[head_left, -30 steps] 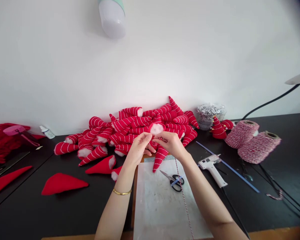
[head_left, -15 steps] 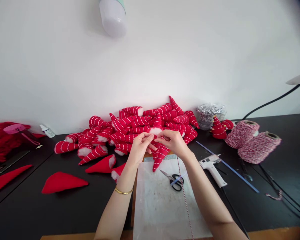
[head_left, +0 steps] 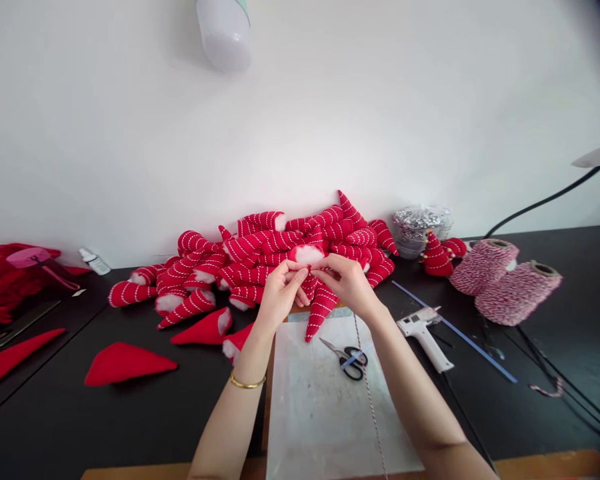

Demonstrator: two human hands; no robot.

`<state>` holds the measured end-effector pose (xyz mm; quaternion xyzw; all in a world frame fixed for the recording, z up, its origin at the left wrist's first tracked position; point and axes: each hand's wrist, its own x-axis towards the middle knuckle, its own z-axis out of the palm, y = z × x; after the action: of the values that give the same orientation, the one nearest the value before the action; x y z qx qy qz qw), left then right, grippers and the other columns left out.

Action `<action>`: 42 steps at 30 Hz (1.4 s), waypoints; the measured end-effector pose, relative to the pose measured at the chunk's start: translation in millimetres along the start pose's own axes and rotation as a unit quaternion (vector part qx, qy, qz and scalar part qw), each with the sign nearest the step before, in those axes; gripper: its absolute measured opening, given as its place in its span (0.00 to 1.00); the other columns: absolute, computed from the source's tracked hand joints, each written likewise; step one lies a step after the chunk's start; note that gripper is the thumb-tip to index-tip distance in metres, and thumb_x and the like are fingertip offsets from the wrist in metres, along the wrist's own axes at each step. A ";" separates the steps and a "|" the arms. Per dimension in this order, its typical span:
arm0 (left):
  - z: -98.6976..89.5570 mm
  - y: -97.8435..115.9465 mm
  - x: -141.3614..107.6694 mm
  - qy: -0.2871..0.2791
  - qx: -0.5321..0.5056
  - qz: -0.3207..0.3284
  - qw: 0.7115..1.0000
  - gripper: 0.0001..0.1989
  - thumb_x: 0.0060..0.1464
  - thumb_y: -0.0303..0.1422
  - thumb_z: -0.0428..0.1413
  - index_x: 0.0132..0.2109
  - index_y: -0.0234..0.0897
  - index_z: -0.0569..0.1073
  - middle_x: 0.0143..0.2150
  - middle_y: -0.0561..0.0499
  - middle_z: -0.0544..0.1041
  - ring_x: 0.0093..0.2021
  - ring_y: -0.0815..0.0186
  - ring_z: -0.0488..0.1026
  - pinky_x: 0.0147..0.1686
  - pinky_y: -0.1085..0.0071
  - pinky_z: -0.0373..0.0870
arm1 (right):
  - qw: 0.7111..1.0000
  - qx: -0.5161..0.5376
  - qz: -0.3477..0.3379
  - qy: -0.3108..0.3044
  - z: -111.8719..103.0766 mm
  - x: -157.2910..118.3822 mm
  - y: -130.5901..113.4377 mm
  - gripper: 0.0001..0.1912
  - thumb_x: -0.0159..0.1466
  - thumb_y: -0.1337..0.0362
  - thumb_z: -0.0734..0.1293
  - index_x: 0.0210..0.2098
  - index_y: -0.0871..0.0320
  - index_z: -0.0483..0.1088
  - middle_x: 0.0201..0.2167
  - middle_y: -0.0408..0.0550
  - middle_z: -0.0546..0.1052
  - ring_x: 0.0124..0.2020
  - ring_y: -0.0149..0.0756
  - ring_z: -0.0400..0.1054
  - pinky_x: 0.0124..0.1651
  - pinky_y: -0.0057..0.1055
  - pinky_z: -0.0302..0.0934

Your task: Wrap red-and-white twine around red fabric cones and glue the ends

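Between my two hands is a red felt cone with white dashed stripes, its open end showing white stuffing (head_left: 309, 254) and facing up. My left hand (head_left: 283, 291) pinches the near rim of this cone from the left. From the right, the fingertips of my right hand (head_left: 344, 281) pinch the same rim, close to the left fingertips. Another striped cone (head_left: 323, 310) points down just below the hands. Behind them lies a heap of striped red cones (head_left: 250, 248). Black-handled scissors (head_left: 353, 363) rest on a whitish sheet (head_left: 310, 413), with a red-and-white string (head_left: 371, 400) running across it.
A white glue gun (head_left: 427, 337) and a blue strip (head_left: 475, 350) lie to the right, near two spools of twine (head_left: 519, 293). Plain red cones (head_left: 130, 365) lie at the left. A silvery bundle (head_left: 420, 230) stands by the wall.
The rim of the held cone has tilted, and more of the white stuffing shows above my fingertips. Both hands have shifted only slightly.
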<state>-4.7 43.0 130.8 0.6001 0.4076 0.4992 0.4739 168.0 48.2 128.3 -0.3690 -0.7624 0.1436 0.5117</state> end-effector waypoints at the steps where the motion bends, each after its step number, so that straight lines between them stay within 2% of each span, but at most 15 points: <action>1: -0.1 1.3 -0.8 -0.003 0.002 0.004 1.000 0.17 0.57 0.47 0.60 0.40 0.38 0.69 0.19 0.60 0.72 0.15 0.72 0.69 0.16 0.79 0.63 | 1.000 0.023 0.007 0.010 0.6 0.2 1.1 0.10 0.69 0.57 0.68 0.38 0.56 0.78 0.32 0.48 0.78 0.30 0.36 0.69 0.34 0.32 0.63; 7: 0.9 5.3 -3.7 -0.008 0.011 0.015 1.000 0.16 0.57 0.46 0.60 0.40 0.38 0.69 0.21 0.59 0.74 0.16 0.72 0.71 0.16 0.79 0.64 | 0.993 0.097 0.064 0.025 1.8 0.0 1.3 0.13 0.65 0.54 0.70 0.36 0.58 0.78 0.28 0.46 0.78 0.26 0.33 0.65 0.29 0.30 0.59; 13: -1.8 6.9 -4.2 -0.017 0.021 0.003 1.000 0.18 0.52 0.45 0.64 0.41 0.38 0.69 0.27 0.55 0.79 0.17 0.70 0.73 0.15 0.78 0.66 | 0.988 0.134 0.080 0.015 0.5 -0.5 0.6 0.12 0.64 0.55 0.71 0.36 0.58 0.78 0.28 0.45 0.77 0.26 0.32 0.65 0.29 0.30 0.59; 18: -2.1 8.7 -9.9 -0.012 0.024 -0.013 1.000 0.15 0.51 0.40 0.64 0.39 0.38 0.69 0.24 0.57 0.77 0.15 0.73 0.70 0.14 0.79 0.62 | 0.978 0.170 0.112 0.036 6.9 -2.0 -0.8 0.12 0.62 0.55 0.72 0.34 0.58 0.75 0.28 0.45 0.75 0.27 0.33 0.66 0.31 0.30 0.61; 21: -4.3 11.7 -23.6 -0.014 0.012 -0.028 0.999 0.15 0.50 0.39 0.65 0.38 0.37 0.69 0.24 0.57 0.77 0.15 0.72 0.70 0.15 0.78 0.63 | 0.975 0.167 0.126 0.072 8.2 -9.2 -2.3 0.12 0.66 0.55 0.69 0.39 0.58 0.74 0.28 0.45 0.75 0.28 0.33 0.67 0.32 0.30 0.64; 23: -10.3 12.8 -37.2 -0.013 -0.001 -0.035 0.999 0.16 0.49 0.39 0.66 0.38 0.37 0.69 0.24 0.56 0.77 0.17 0.71 0.73 0.16 0.78 0.64 | 0.978 0.152 0.125 0.071 5.9 -21.3 0.4 0.14 0.68 0.55 0.67 0.46 0.58 0.74 0.34 0.47 0.77 0.34 0.35 0.71 0.37 0.31 0.66; 26: -24.6 11.4 -62.0 -0.003 -0.020 -0.042 0.999 0.18 0.47 0.40 0.68 0.38 0.36 0.70 0.25 0.54 0.78 0.23 0.67 0.77 0.17 0.79 0.63 | 0.988 0.079 0.131 0.010 0.7 -55.7 12.5 0.14 0.70 0.59 0.64 0.52 0.56 0.74 0.47 0.52 0.78 0.47 0.39 0.73 0.47 0.34 0.68; 28: -32.0 9.0 -80.5 0.009 -0.033 -0.050 0.998 0.19 0.45 0.40 0.69 0.38 0.36 0.71 0.24 0.54 0.78 0.26 0.65 0.79 0.17 0.80 0.64 | 0.980 -0.029 0.175 -0.086 -0.4 -88.4 22.1 0.11 0.70 0.64 0.63 0.46 0.58 0.77 0.45 0.53 0.80 0.46 0.40 0.74 0.49 0.35 0.67; 29: -33.6 7.7 -90.0 0.020 -0.038 -0.053 0.998 0.20 0.44 0.40 0.70 0.38 0.36 0.71 0.25 0.53 0.78 0.27 0.65 0.79 0.18 0.80 0.64 | 0.965 -0.094 0.198 -0.142 0.1 -105.7 25.8 0.10 0.69 0.66 0.64 0.42 0.59 0.78 0.42 0.54 0.81 0.44 0.41 0.75 0.49 0.36 0.67; 30: -33.3 6.6 -99.5 0.031 -0.043 -0.056 0.997 0.21 0.43 0.40 0.71 0.38 0.35 0.71 0.25 0.53 0.78 0.28 0.65 0.79 0.18 0.80 0.65 | 0.953 -0.130 0.215 -0.171 1.4 -122.6 28.2 0.08 0.66 0.69 0.66 0.39 0.60 0.79 0.39 0.56 0.81 0.43 0.44 0.75 0.49 0.38 0.66; 33: -23.4 4.1 -126.1 0.063 -0.062 -0.049 0.995 0.21 0.43 0.42 0.71 0.37 0.36 0.71 0.30 0.52 0.80 0.33 0.64 0.81 0.25 0.77 0.73 | 0.937 -0.176 0.231 -0.191 6.0 -161.4 28.1 0.09 0.60 0.76 0.68 0.39 0.64 0.79 0.40 0.62 0.80 0.47 0.52 0.73 0.52 0.42 0.64; 36: -9.9 3.9 -147.3 0.078 -0.084 -0.021 0.993 0.21 0.46 0.44 0.70 0.37 0.36 0.71 0.35 0.51 0.81 0.36 0.63 0.82 0.39 0.70 0.79 | 0.939 -0.185 0.213 -0.198 5.9 -177.0 21.4 0.17 0.60 0.79 0.64 0.46 0.64 0.78 0.47 0.62 0.79 0.52 0.51 0.70 0.55 0.40 0.62; 38: -4.8 4.7 -158.7 0.084 -0.092 -0.005 0.992 0.21 0.47 0.44 0.69 0.38 0.36 0.70 0.37 0.50 0.81 0.37 0.62 0.83 0.43 0.65 0.80 | 0.941 -0.173 0.194 -0.218 3.3 -179.8 16.6 0.17 0.60 0.80 0.63 0.41 0.62 0.79 0.45 0.56 0.80 0.49 0.45 0.72 0.53 0.34 0.62; 40: -3.5 5.2 -168.6 0.090 -0.101 -0.004 0.991 0.21 0.49 0.44 0.69 0.39 0.36 0.69 0.37 0.50 0.80 0.39 0.60 0.83 0.44 0.63 0.80 | 0.939 -0.161 0.181 -0.243 0.8 -181.7 12.5 0.15 0.60 0.79 0.63 0.33 0.60 0.80 0.37 0.50 0.82 0.41 0.39 0.74 0.47 0.29 0.64; 42: -4.0 5.0 -176.9 0.099 -0.116 -0.013 0.988 0.21 0.49 0.43 0.69 0.39 0.37 0.69 0.37 0.50 0.80 0.39 0.58 0.83 0.44 0.62 0.81 | 0.939 -0.162 0.181 -0.244 -0.3 -184.7 9.0 0.15 0.62 0.78 0.62 0.34 0.60 0.80 0.35 0.50 0.82 0.38 0.38 0.75 0.45 0.28 0.64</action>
<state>-38.5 -127.7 98.3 0.4832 0.3998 0.5935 0.5044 209.7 -76.7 -1.5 -0.5322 -0.7973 0.1935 0.2089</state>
